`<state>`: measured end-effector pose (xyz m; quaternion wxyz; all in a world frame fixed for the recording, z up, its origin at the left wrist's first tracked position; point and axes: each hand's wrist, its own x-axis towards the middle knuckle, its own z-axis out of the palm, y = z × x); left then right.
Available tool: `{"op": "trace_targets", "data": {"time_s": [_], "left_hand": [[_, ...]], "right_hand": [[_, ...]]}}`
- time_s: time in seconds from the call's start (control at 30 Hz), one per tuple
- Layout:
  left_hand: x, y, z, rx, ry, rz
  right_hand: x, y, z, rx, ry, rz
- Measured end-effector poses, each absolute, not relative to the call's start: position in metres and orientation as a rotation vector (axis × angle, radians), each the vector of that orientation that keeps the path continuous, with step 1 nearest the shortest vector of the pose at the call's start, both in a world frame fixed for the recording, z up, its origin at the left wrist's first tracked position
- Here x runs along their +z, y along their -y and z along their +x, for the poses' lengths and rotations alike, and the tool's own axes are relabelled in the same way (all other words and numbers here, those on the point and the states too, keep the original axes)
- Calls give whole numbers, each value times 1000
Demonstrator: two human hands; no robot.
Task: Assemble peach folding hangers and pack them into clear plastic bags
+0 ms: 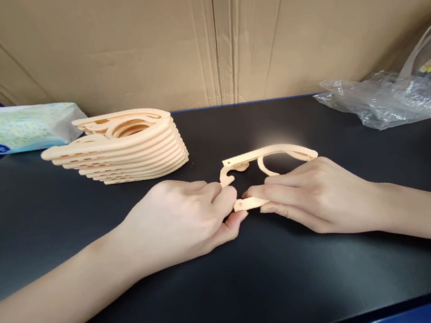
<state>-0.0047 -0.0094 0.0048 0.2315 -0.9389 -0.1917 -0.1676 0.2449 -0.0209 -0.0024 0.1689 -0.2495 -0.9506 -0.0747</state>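
A peach plastic folding hanger (pixel 270 151) is held low over the black table, its curved arms and a ring-like part showing. My right hand (pixel 315 196) is closed around its right side, with the thumb and fingers pinching the near arm. From the other side my left hand (pixel 191 215) is closed at the near arm's end, where a small hole shows. A hook-shaped piece (pixel 225 176) sticks up just beyond the left fingers. What exactly those fingers grip is partly hidden by the hand.
To the left stands a neat stack of several similar peach hangers (pixel 139 155). Behind it lies a tissue pack (pixel 32 127). Crumpled clear plastic bags (pixel 386 102) lie at the right on the black table (pixel 217 299). Cardboard (pixel 144 43) walls off the back.
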Motion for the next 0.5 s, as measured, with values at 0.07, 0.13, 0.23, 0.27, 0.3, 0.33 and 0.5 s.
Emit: {"op": "trace_targets", "data": {"time_s": [0.07,0.13,0.23,0.27,0.3,0.33,0.5], "left_hand": [[5,10,-4,-448,525,-2571],[5,10,-3,-436,528,-2575],[6,10,-2,-423,536,-2586],[6,10,-2,-426,539,-2582],[6,10,-2,-430,541,-2579],[6,10,-2,-434,541,-2579],[3,8,-3,-445,544,-2638]], "right_hand": [[-3,20,245,-178,2718,-722],[-3,20,246,-175,2719,-729],[-3,20,246,-192,2712,-732],[-3,20,246,-193,2710,-726],[-3,20,246,-196,2707,-717],[-3,20,246,-204,2703,-707],[-2,20,245,-325,2678,-673]]}}
